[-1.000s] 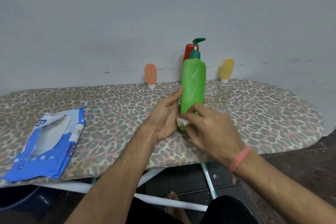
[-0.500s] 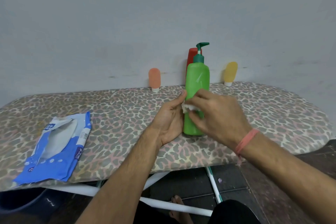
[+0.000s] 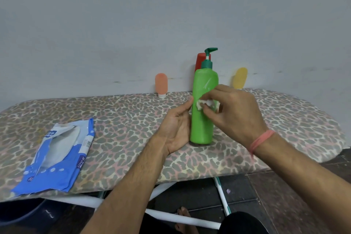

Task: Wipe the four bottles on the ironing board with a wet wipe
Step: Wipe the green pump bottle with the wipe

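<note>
A tall green pump bottle (image 3: pixel 201 119) stands upright in the middle of the leopard-print ironing board (image 3: pixel 123 119). My left hand (image 3: pixel 175 125) grips its lower left side, thumb up along the bottle. My right hand (image 3: pixel 234 114) pinches a crumpled white wet wipe (image 3: pixel 204 103) and presses it against the bottle's front, about halfway up. Behind the green bottle a red bottle (image 3: pixel 200 61) stands mostly hidden. A small orange bottle (image 3: pixel 161 84) and a small yellow bottle (image 3: pixel 240 78) stand cap-down by the wall.
A blue and white wet-wipe pack (image 3: pixel 57 156), torn open, lies on the board's left front. The grey wall runs right behind the bottles. Below the front edge are the board's white legs (image 3: pixel 182 216), a dark floor and a bare foot.
My right hand has slid the wipe up the green bottle, from near its base to about mid-height. My left hand has kept its hold on the bottle.
</note>
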